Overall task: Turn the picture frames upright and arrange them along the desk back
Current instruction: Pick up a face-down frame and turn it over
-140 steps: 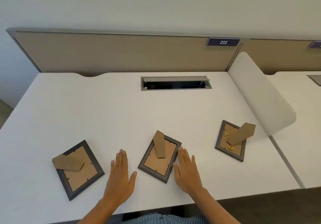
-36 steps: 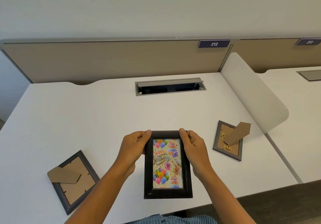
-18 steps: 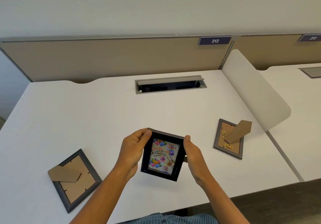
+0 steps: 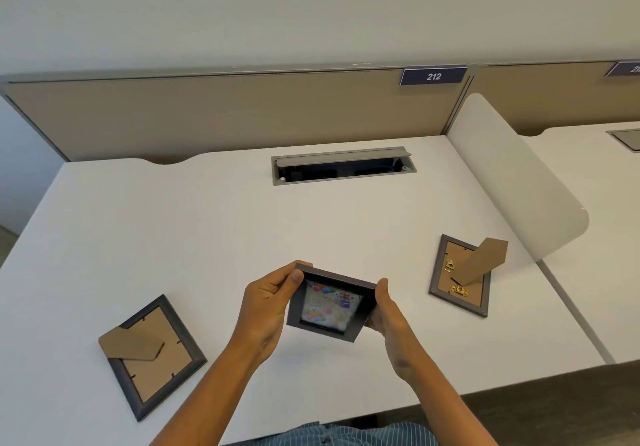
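I hold a dark picture frame (image 4: 330,303) with a colourful balloon birthday picture above the white desk (image 4: 214,237), picture side toward me and its top tipped away. My left hand (image 4: 266,307) grips its left edge and my right hand (image 4: 388,321) its right edge. A second frame (image 4: 154,355) lies face down at the front left with its cardboard stand folded flat. A third frame (image 4: 459,276) lies face down at the right, its stand sticking up.
An open grey cable box (image 4: 343,166) is set into the desk near the back. A tan partition (image 4: 225,113) with a "212" label (image 4: 433,76) runs along the back. A white curved divider (image 4: 512,179) bounds the right side, with another desk beyond.
Both hands lifted the middle frame off the desk and turned it picture side up. Over the last second its top has tilted away from me and it has moved slightly forward.
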`<state>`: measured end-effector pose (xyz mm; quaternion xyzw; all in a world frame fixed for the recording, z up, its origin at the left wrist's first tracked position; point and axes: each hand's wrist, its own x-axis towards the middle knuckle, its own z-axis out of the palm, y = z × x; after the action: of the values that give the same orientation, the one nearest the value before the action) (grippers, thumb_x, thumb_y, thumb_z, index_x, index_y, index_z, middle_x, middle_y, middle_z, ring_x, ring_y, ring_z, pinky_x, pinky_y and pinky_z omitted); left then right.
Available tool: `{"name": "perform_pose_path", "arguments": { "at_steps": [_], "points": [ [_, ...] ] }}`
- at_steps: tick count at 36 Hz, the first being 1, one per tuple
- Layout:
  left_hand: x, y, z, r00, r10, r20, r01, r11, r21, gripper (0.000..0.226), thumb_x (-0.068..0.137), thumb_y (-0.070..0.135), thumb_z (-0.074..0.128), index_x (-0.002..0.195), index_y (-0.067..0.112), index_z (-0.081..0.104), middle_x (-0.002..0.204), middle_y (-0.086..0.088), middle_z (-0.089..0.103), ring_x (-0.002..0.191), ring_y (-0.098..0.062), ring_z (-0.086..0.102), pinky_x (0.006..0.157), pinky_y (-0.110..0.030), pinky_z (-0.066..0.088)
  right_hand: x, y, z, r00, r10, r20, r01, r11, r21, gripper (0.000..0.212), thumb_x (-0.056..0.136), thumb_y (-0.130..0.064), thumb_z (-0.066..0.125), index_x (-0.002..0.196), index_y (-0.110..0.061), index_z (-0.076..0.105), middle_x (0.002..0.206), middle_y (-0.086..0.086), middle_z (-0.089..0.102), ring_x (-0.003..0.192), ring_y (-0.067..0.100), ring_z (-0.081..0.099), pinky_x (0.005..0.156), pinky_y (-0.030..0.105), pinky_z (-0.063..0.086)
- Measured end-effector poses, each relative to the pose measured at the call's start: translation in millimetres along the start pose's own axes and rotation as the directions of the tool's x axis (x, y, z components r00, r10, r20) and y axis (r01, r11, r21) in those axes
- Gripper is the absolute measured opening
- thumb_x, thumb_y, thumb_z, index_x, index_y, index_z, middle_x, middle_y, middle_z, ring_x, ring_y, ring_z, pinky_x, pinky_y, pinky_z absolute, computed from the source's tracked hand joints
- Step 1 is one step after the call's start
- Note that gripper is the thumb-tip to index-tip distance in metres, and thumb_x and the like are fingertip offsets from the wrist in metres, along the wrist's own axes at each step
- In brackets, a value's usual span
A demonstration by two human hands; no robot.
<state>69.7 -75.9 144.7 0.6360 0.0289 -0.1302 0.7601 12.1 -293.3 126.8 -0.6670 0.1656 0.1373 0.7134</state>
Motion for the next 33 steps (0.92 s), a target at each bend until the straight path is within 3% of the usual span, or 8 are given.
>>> {"name": "perform_pose_path", "arguments": {
  "at_steps": [8, 13, 20, 23, 27, 33],
  "points": [
    [0, 0, 2, 1.0, 0.01, 0.001, -0.01, 1.0, 0.014, 0.035, 0.095, 0.044, 0.066, 0.117, 0.022, 0.08, 0.121, -0.001, 0.078, 0.12, -0.014, 0.068, 0.089, -0.014, 0.055, 1, 10, 1, 1.0, -0.013, -0.009, 0.014, 0.997, 0.076, 0.076, 0.086, -0.097, 0.042, 0.133, -0.046, 0.076, 0.141, -0.014, 0.075, 0.131, 0.003, 0.066, 0.126, 0.046, 0.032],
    [7, -4, 4, 1.0, 0.0, 0.005, 0.0, 1.0, 0.015, 0.033, 0.095, 0.043, 0.065, 0.117, 0.022, 0.08, 0.122, -0.001, 0.078, 0.121, -0.014, 0.067, 0.09, -0.013, 0.054, 5, 9, 1, 1.0, -0.013, -0.003, 0.013, 0.997, 0.076, 0.075, 0.089, -0.095, 0.041, 0.134, -0.046, 0.075, 0.141, -0.013, 0.074, 0.132, 0.003, 0.065, 0.122, 0.042, 0.033],
    [26, -8, 12, 1.0, -0.016, -0.018, 0.016, 1.0, 0.014, 0.042, 0.087, 0.059, 0.072, 0.116, 0.03, 0.08, 0.121, 0.004, 0.079, 0.118, -0.007, 0.069, 0.086, -0.012, 0.056, 22, 8, -6, 1.0, 0.004, -0.013, -0.003, 0.996, 0.091, 0.072, 0.091, -0.093, 0.04, 0.136, -0.047, 0.073, 0.143, -0.017, 0.073, 0.132, 0.002, 0.066, 0.115, 0.038, 0.037],
    [36, -9, 17, 0.999, -0.035, -0.028, 0.035, 0.999, -0.01, 0.036, 0.089, 0.053, 0.072, 0.114, 0.029, 0.081, 0.119, 0.004, 0.08, 0.115, -0.006, 0.071, 0.083, -0.009, 0.055, 32, 5, -10, 1.0, 0.015, -0.014, -0.014, 0.996, 0.085, 0.073, 0.093, -0.092, 0.037, 0.138, -0.047, 0.072, 0.143, -0.016, 0.073, 0.133, 0.004, 0.066, 0.118, 0.045, 0.037],
    [53, -11, 24, 0.997, -0.067, -0.036, 0.066, 0.997, -0.035, 0.03, 0.093, 0.046, 0.071, 0.114, 0.028, 0.081, 0.118, 0.002, 0.081, 0.113, -0.007, 0.073, 0.083, -0.012, 0.057, 47, 0, -14, 1.0, 0.026, -0.01, -0.025, 0.996, 0.086, 0.078, 0.089, -0.096, 0.038, 0.138, -0.046, 0.072, 0.141, -0.015, 0.075, 0.13, 0.005, 0.068, 0.122, 0.051, 0.038],
    [79, -15, 35, 0.991, -0.111, -0.078, 0.108, 0.993, -0.041, 0.028, 0.09, 0.047, 0.071, 0.111, 0.032, 0.083, 0.114, 0.005, 0.081, 0.103, -0.003, 0.075, 0.074, -0.014, 0.06, 75, -5, -22, 0.994, 0.075, -0.076, -0.063, 0.988, 0.143, 0.08, 0.067, -0.106, 0.052, 0.118, -0.05, 0.079, 0.127, -0.013, 0.081, 0.12, 0.011, 0.075, 0.121, 0.055, 0.044]
  ]
}}
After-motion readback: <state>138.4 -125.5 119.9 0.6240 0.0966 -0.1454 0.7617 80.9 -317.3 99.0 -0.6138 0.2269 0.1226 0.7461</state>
